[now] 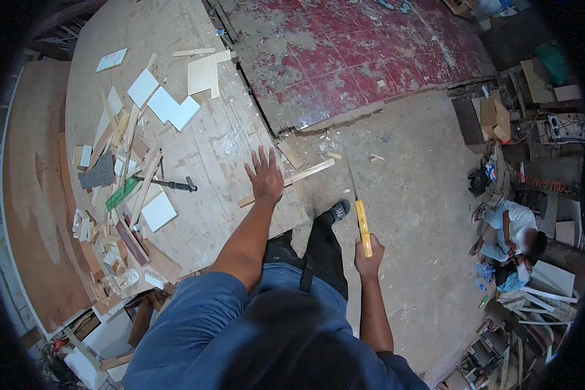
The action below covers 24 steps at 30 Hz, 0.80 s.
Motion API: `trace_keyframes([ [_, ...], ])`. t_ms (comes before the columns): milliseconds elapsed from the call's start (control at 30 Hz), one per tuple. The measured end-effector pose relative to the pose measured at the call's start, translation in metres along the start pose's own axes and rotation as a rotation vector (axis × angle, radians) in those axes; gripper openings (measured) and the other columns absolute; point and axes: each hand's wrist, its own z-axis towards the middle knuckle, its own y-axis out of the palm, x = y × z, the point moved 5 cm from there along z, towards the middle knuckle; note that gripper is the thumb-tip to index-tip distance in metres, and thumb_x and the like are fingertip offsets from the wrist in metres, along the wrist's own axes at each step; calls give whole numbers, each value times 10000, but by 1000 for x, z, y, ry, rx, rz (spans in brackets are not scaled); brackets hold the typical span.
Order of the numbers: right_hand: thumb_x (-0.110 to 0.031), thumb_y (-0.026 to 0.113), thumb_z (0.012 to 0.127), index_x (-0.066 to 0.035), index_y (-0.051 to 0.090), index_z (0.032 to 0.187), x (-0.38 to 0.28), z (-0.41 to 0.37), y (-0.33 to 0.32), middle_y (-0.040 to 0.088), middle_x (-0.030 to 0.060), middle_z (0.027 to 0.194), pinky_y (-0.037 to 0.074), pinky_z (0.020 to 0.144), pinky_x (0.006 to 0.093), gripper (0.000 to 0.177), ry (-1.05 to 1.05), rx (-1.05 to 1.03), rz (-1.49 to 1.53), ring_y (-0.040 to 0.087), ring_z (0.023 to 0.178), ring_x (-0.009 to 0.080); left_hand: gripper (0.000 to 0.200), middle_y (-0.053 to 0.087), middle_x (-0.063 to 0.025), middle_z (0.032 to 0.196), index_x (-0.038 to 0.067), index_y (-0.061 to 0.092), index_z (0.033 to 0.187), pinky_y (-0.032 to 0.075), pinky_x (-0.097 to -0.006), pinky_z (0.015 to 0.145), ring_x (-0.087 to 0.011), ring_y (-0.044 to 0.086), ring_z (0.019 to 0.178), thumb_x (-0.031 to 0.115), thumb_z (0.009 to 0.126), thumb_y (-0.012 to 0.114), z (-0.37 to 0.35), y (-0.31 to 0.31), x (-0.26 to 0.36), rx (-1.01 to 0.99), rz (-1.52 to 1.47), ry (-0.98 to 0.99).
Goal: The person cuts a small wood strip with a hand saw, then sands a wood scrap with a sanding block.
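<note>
My left hand (266, 180) lies flat with its fingers spread, over a narrow wooden strip (309, 171) near the edge of the worktable (221, 214). The strip's right end juts out past the table edge. My right hand (369, 255) is wrapped round the yellow handle of a handsaw (363, 224). The saw's thin blade points forward, to the right of the strip and apart from it. A short flat piece of wood (290, 155) lies just ahead of the strip.
Wood scraps, white board pieces (159, 211), a black hammer-like tool (169, 184) and a green object (121, 194) clutter the table's left side. Offcuts (377, 158) lie on the floor. A person (517, 227) sits at the right, beside stacked boards. A red tiled floor (370, 58) stretches ahead.
</note>
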Motion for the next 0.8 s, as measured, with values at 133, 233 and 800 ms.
trace_keyframes([
  [133,-69,641,847,-45,475,705,-29,-18,13,411,55,568,374,487,316,219,-66,40,95,425,503,132,753,-6,-140,1624,147,100,1561,4,-602,1166,-367,-11,1489,321,930,473,-3,-5,1,-31,-52,9],
  [233,-80,664,835,-27,505,738,-36,-31,33,482,121,596,413,505,363,194,-104,-57,110,517,524,250,799,-14,-156,1621,129,97,1560,-7,-608,1161,-380,-25,1486,349,906,502,-3,-3,1,-42,-19,24],
  [800,-67,672,815,-22,491,722,-33,-84,50,513,158,589,432,487,390,209,-177,-196,106,585,517,325,908,-22,-197,1612,83,85,1553,-13,-646,1138,-420,-39,1476,335,843,593,-3,-8,3,-47,-49,62],
])
